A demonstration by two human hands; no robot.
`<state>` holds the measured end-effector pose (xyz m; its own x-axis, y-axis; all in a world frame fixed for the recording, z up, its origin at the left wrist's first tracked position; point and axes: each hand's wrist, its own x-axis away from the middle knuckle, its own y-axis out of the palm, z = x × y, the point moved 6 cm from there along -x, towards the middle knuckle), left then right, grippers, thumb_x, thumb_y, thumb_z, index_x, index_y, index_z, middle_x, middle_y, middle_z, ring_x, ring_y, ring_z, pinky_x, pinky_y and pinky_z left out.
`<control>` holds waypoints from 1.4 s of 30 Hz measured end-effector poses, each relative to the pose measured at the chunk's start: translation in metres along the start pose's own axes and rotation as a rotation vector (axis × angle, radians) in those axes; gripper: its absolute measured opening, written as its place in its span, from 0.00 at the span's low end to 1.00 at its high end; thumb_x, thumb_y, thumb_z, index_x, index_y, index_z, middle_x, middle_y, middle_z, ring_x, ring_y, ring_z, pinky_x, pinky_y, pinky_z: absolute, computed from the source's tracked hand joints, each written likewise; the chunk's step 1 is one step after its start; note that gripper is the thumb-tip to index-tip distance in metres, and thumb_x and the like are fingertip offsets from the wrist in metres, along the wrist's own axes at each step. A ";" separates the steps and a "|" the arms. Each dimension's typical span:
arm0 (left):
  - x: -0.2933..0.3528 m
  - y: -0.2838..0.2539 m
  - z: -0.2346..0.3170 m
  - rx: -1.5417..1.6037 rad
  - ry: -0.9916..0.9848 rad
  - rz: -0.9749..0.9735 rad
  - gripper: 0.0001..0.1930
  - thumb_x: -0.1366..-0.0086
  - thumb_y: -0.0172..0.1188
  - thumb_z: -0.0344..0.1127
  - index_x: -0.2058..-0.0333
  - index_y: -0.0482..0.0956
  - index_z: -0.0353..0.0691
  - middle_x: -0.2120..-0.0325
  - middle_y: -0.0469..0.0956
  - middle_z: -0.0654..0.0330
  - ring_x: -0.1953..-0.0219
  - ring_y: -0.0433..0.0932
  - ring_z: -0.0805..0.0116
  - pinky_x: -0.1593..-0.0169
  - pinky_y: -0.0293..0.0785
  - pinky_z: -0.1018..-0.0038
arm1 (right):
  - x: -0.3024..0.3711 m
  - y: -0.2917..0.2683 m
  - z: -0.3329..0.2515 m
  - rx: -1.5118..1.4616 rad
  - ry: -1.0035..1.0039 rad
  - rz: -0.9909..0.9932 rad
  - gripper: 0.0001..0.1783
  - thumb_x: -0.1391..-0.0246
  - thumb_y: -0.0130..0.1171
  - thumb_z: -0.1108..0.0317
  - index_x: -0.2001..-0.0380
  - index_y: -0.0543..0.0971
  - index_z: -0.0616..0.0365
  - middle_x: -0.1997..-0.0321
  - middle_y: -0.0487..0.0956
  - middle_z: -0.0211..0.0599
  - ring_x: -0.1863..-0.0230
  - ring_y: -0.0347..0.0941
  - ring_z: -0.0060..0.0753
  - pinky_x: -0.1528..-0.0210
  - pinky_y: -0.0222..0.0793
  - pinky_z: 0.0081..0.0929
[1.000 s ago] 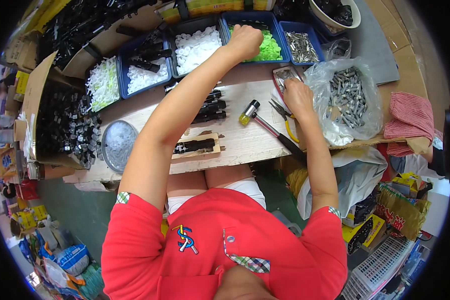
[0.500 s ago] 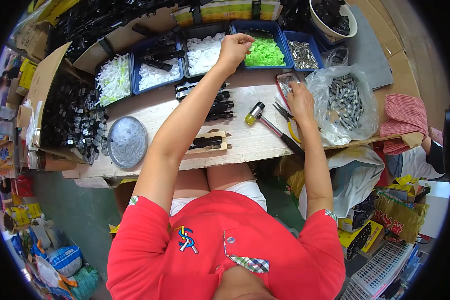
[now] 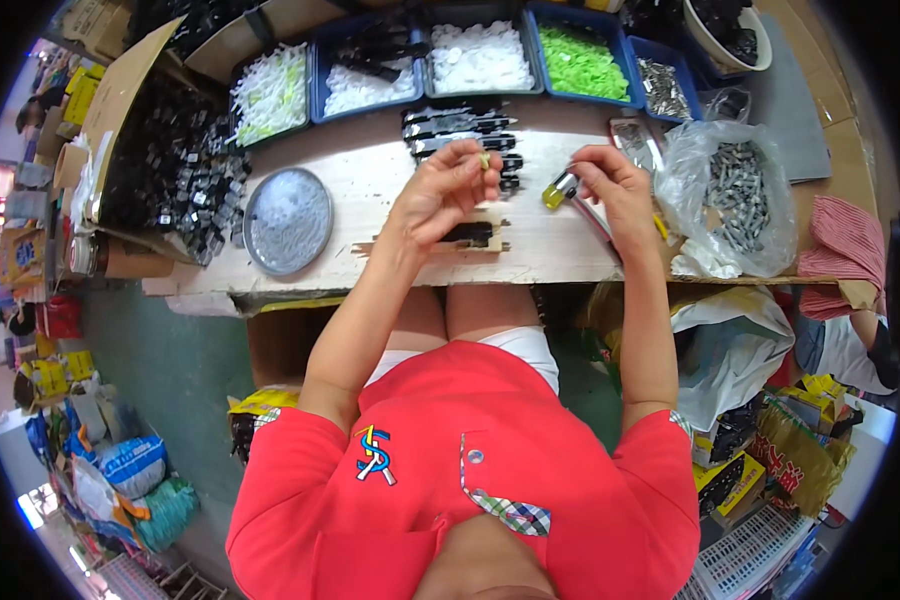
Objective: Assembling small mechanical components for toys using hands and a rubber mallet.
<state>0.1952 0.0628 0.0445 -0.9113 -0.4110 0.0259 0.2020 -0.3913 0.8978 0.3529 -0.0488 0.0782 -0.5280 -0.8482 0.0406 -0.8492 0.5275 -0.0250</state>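
My left hand [image 3: 440, 195] is closed in a pinch on a small yellow-green plastic piece [image 3: 485, 161], raised over the bench near a wooden fixture [image 3: 440, 246]. In that fixture lies a black plastic part [image 3: 472, 233], partly hidden by my hand. My right hand [image 3: 618, 195] hovers beside the hammer [image 3: 558, 192], which has a metal head and a yellow face. Its thumb and fingertips are pressed together; what they hold, if anything, is too small to name. Behind my left hand several black parts [image 3: 460, 123] lie in a row.
Along the back stand bins of white pieces [image 3: 480, 58], green pieces [image 3: 582, 64] and metal pins [image 3: 663, 88]. A clear bag of metal parts [image 3: 735, 200] sits at right, by a small red-edged box [image 3: 634, 140]. At left are a round grey dish [image 3: 288, 220] and a carton of black parts [image 3: 185, 180].
My left hand has come back from the green bin toward the fixture with a small green piece. My right hand has left the red-edged box and moved beside the hammer head.
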 end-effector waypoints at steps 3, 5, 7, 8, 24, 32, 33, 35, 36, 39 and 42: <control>0.030 -0.003 -0.010 0.085 -0.009 0.026 0.07 0.43 0.55 0.27 0.64 0.74 0.41 0.70 0.74 0.55 0.73 0.74 0.71 0.70 0.72 0.73 | 0.013 0.052 -0.006 -0.124 -0.008 -0.195 0.05 0.49 0.53 0.73 0.68 0.75 0.59 0.74 0.72 0.23 0.75 0.63 0.11 0.75 0.57 0.11; 0.043 -0.004 -0.011 0.106 0.013 0.037 0.08 0.43 0.56 0.28 0.64 0.73 0.40 0.72 0.73 0.56 0.75 0.72 0.72 0.73 0.70 0.74 | 0.019 0.077 -0.007 -0.197 -0.003 -0.266 0.04 0.49 0.53 0.73 0.68 0.75 0.59 0.75 0.69 0.22 0.75 0.61 0.12 0.73 0.57 0.11; 0.052 -0.002 -0.008 0.092 0.068 -0.038 0.09 0.44 0.57 0.28 0.63 0.72 0.39 0.73 0.73 0.56 0.76 0.72 0.72 0.73 0.69 0.75 | 0.022 0.092 -0.003 -0.254 0.055 -0.274 0.05 0.49 0.54 0.72 0.68 0.75 0.59 0.76 0.69 0.22 0.76 0.61 0.12 0.73 0.57 0.11; 0.055 -0.003 -0.007 0.061 0.090 -0.026 0.10 0.45 0.58 0.28 0.63 0.72 0.38 0.73 0.73 0.56 0.76 0.72 0.73 0.73 0.69 0.75 | 0.023 0.098 -0.002 -0.287 0.054 -0.290 0.05 0.49 0.54 0.71 0.68 0.74 0.59 0.75 0.69 0.22 0.76 0.61 0.13 0.73 0.56 0.11; 0.077 -0.003 0.016 -0.237 0.344 0.027 0.06 0.45 0.56 0.22 0.68 0.73 0.35 0.71 0.73 0.58 0.73 0.73 0.71 0.71 0.74 0.74 | 0.030 0.127 0.011 -0.399 0.230 -0.388 0.06 0.50 0.56 0.70 0.69 0.73 0.59 0.77 0.70 0.24 0.79 0.62 0.15 0.76 0.58 0.11; 0.085 -0.004 0.025 -0.482 0.421 0.087 0.06 0.48 0.58 0.21 0.70 0.73 0.34 0.70 0.72 0.57 0.72 0.73 0.67 0.69 0.73 0.74 | 0.028 0.132 0.009 -0.366 0.236 -0.421 0.05 0.50 0.56 0.70 0.70 0.74 0.58 0.79 0.70 0.22 0.80 0.61 0.13 0.77 0.57 0.11; 0.085 -0.005 0.025 -0.481 0.420 0.087 0.06 0.48 0.58 0.21 0.70 0.73 0.34 0.70 0.72 0.57 0.72 0.73 0.67 0.69 0.73 0.74 | 0.028 0.132 0.007 -0.349 0.229 -0.425 0.05 0.50 0.56 0.70 0.70 0.74 0.58 0.79 0.70 0.22 0.80 0.61 0.13 0.77 0.57 0.10; 0.085 -0.007 0.024 -0.516 0.408 0.113 0.06 0.48 0.58 0.20 0.70 0.73 0.34 0.70 0.72 0.56 0.72 0.73 0.68 0.70 0.73 0.74 | 0.032 0.137 0.002 -0.328 0.238 -0.438 0.04 0.50 0.56 0.69 0.70 0.75 0.57 0.78 0.70 0.21 0.81 0.60 0.12 0.77 0.56 0.10; 0.085 -0.007 0.023 -0.516 0.408 0.113 0.06 0.48 0.58 0.20 0.70 0.73 0.34 0.70 0.72 0.56 0.72 0.73 0.68 0.70 0.73 0.74 | 0.034 0.139 0.001 -0.308 0.246 -0.450 0.04 0.50 0.56 0.69 0.71 0.75 0.57 0.78 0.70 0.21 0.81 0.59 0.12 0.77 0.55 0.10; 0.087 -0.007 0.025 -0.488 0.421 0.108 0.06 0.48 0.58 0.20 0.69 0.74 0.34 0.71 0.73 0.59 0.73 0.74 0.72 0.69 0.74 0.78 | 0.034 0.141 0.001 -0.293 0.212 -0.452 0.04 0.50 0.55 0.70 0.71 0.75 0.57 0.78 0.70 0.20 0.80 0.59 0.11 0.77 0.53 0.09; 0.091 -0.009 0.027 -0.491 0.405 0.128 0.07 0.48 0.58 0.20 0.69 0.75 0.34 0.70 0.73 0.58 0.72 0.75 0.70 0.67 0.74 0.77 | 0.034 0.139 0.006 -0.240 0.150 -0.410 0.04 0.49 0.54 0.70 0.70 0.76 0.57 0.76 0.71 0.20 0.79 0.58 0.10 0.77 0.52 0.10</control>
<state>0.1007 0.0508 0.0503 -0.6809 -0.7199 -0.1350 0.5279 -0.6101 0.5908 0.2166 -0.0046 0.0698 -0.1293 -0.9813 0.1429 -0.9536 0.1625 0.2536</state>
